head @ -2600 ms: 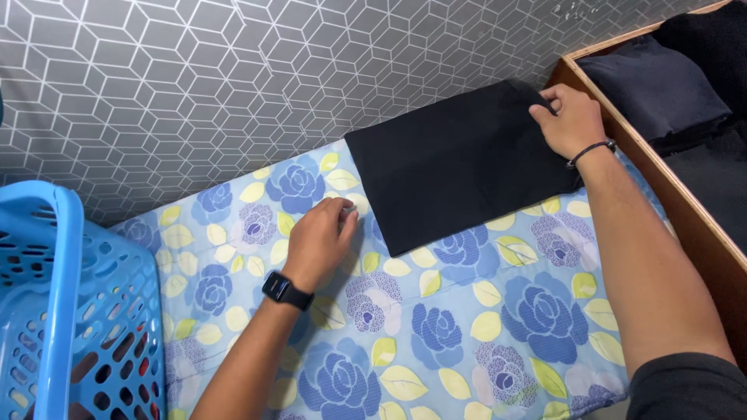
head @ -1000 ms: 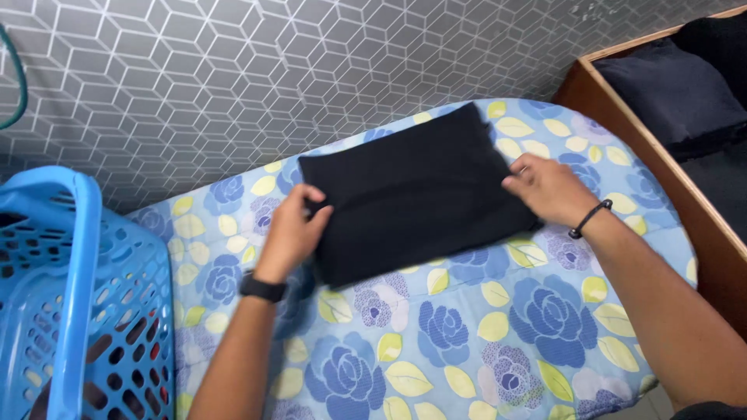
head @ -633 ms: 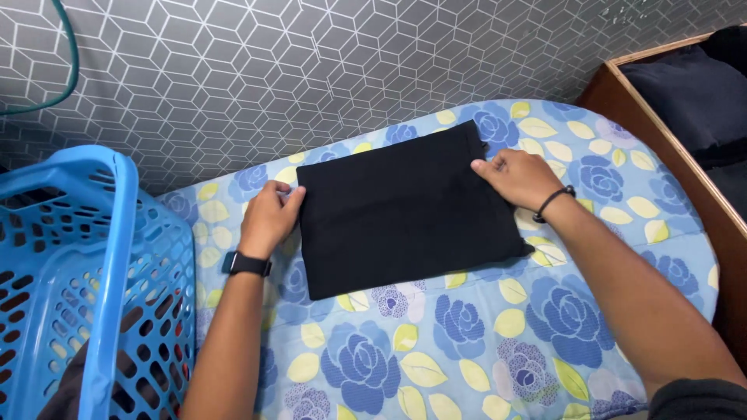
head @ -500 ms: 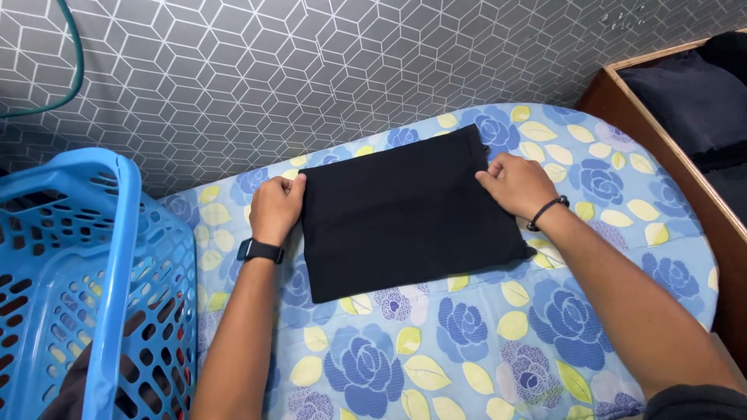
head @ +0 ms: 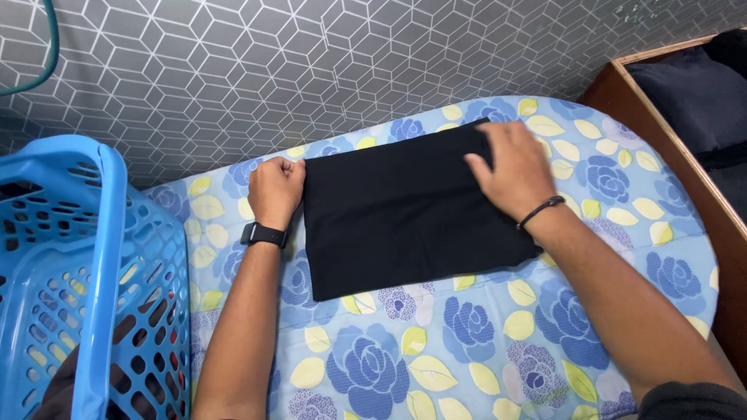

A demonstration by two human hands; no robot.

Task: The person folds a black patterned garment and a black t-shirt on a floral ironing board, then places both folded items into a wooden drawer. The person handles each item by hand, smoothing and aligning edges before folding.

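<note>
A folded black cloth (head: 397, 214) lies flat on a board covered in blue floral fabric (head: 467, 342). My left hand (head: 275, 189), with a black watch at the wrist, is curled at the cloth's upper left corner and pinches its edge. My right hand (head: 510, 167), with a black cord bracelet, lies palm down on the cloth's upper right part, fingers spread and pressing on it.
A blue plastic laundry basket (head: 70, 272) stands at the left, with dark items inside. A wooden box (head: 661, 140) at the right holds folded dark clothes (head: 692, 93). A grey wall with a cube pattern (head: 311, 62) runs behind the board.
The cloth was drawn from the far right near the box to the middle of the board. My right hand has since slid from its right edge onto its top.
</note>
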